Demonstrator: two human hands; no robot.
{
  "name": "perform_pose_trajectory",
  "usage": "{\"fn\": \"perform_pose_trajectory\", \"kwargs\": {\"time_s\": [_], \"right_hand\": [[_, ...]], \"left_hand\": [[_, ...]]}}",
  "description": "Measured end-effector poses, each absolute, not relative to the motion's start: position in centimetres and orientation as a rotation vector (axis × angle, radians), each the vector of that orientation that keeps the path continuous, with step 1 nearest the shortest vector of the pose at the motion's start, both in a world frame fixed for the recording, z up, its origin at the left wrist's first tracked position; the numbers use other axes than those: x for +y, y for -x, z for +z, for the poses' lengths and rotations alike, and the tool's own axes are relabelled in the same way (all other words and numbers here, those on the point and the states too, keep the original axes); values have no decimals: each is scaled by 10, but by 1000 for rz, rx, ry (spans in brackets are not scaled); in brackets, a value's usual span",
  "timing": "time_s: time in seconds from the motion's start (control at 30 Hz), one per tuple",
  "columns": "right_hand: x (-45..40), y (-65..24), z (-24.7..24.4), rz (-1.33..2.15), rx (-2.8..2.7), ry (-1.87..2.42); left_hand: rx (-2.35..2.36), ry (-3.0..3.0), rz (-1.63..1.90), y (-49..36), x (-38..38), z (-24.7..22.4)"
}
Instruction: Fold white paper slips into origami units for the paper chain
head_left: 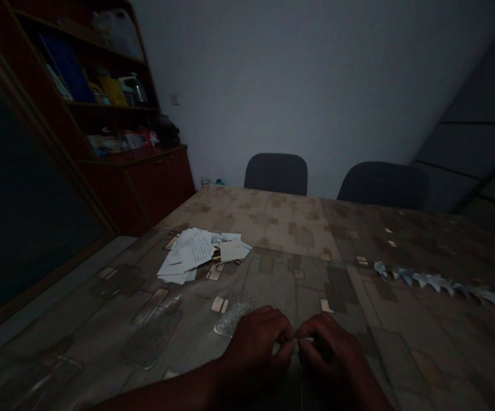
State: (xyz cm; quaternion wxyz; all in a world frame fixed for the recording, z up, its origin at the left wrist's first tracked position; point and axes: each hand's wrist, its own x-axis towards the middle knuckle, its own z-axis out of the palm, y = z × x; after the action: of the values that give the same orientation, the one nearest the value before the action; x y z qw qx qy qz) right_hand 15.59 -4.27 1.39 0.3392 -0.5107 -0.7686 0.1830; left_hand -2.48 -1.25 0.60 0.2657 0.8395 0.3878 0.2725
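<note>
My left hand [264, 342] and my right hand [331, 348] are close together above the near part of the patterned table [268, 279]. The thumb and fingers of each are pinched together on a small, pale, thin piece [305, 339] between them, perhaps paper; most of it is hidden by the fingers. Beyond my left hand lies a loose pile of printed and blank paper pieces [194, 251]. To the right, a row of small folded whitish shapes [438, 282] stretches across the cloth.
Two dark chairs [276, 173] [384, 182] stand behind the far table edge, against a pale wall. At the left is a red-brown cabinet [157, 180] with shelves of bottles, bags and folders. The scene is dim.
</note>
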Motion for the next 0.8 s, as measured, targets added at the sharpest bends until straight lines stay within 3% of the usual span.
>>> {"fn": "perform_pose_trajectory", "kwargs": {"time_s": [0.4,0.8], "right_hand": [[-39,-171,27,573,-1954,1383],[-42,-160,18,694,-1836,1360]], "left_hand": [[1082,-2223,582,26,-9,15],[1043,-1643,783,20,-14,17]]}}
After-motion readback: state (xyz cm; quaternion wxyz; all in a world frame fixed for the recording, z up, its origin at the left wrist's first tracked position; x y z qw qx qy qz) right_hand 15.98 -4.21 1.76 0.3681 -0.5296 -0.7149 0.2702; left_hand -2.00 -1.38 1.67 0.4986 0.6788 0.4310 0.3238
